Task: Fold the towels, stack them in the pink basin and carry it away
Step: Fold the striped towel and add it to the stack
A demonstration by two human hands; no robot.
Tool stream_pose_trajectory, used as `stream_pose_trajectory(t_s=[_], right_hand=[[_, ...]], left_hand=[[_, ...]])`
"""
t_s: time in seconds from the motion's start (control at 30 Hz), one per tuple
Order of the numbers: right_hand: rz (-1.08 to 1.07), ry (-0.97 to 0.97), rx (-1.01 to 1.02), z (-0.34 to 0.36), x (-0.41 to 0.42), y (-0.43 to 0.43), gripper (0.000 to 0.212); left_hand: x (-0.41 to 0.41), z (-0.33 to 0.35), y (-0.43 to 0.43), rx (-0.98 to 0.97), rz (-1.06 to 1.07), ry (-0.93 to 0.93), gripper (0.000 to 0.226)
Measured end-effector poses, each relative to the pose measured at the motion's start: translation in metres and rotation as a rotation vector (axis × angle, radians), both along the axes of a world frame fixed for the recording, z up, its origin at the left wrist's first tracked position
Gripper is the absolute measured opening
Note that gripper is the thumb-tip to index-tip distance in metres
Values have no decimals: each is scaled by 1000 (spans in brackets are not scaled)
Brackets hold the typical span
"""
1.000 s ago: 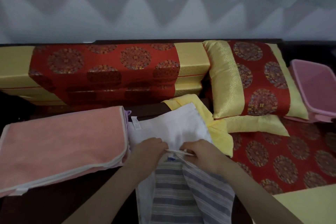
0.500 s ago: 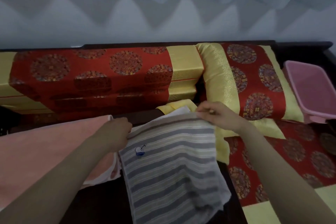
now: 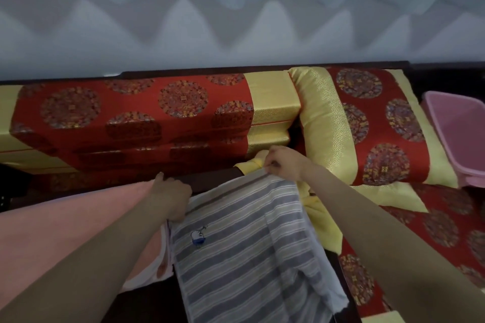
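Note:
A grey-and-white striped towel (image 3: 244, 249) with a small blue emblem is spread out in front of me, its far edge lifted. My left hand (image 3: 170, 196) pinches its far left corner. My right hand (image 3: 283, 162) pinches its far right corner, just above a yellow towel (image 3: 322, 220) lying underneath. A peach-pink towel (image 3: 52, 233) lies at the left, partly under my left arm. The pink basin (image 3: 462, 134) stands at the far right edge, with nothing visible inside it.
Stacked red-and-gold cushions (image 3: 136, 118) line the back. A red-and-gold pillow (image 3: 367, 123) leans between the towels and the basin. A red patterned mat (image 3: 430, 238) covers the seat at the right. Dark wood shows below the towels.
Both hands have carried the striped towel's edge away from me and apart, folding the striped side over the white towel. Since half a second ago they have barely moved.

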State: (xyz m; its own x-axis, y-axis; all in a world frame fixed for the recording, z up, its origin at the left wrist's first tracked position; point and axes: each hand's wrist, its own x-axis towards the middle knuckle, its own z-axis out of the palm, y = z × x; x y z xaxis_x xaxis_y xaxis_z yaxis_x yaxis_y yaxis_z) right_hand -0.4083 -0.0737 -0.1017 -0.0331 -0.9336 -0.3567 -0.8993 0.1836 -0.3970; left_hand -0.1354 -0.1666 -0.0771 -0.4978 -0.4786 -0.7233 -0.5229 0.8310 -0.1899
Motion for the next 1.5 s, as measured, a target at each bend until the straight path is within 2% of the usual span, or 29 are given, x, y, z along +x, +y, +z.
stream_pose_trajectory(t_s=[0.13,0.23,0.3,0.47,0.6,0.73,0.87,1.0,1.13,1.2,1.27,1.33,1.43,1.5], right_hand=[[-8,21,-27,4,-4,14,17],[-104,-118,38,7,-7,25,42],[-137,-145,73,11,-7,31,53],[-82,-76,63,22,-9,43,39],[-82,-106,-84,67,-12,60,30],[-146,-123,-274,124,-22,87,20],[-226,-187,-486,179,-26,113,45],[-195,-210,-576,229,-21,130,59],[-208,-211,-652,266,-26,143,69],[-252,-129,-646,279,-28,146,69],[-210,46,-595,292,-28,149,71],[-165,119,-524,305,-32,150,69],[-117,110,-323,326,-31,148,36],[-73,149,-289,336,-29,144,34]], left_hand=[[0,11,2,74,47,188,31],[4,18,5,153,76,276,30],[9,22,6,234,134,351,30],[24,56,15,321,247,588,32],[35,100,28,314,242,704,19],[51,146,37,329,278,779,21],[65,176,42,318,234,861,16],[75,202,49,363,214,983,21],[79,240,47,480,434,1302,14],[75,254,46,442,409,1323,10],[73,267,44,383,357,1281,11],[73,278,38,322,339,1280,21],[72,292,27,138,304,1327,18],[66,303,23,24,217,1331,22]])
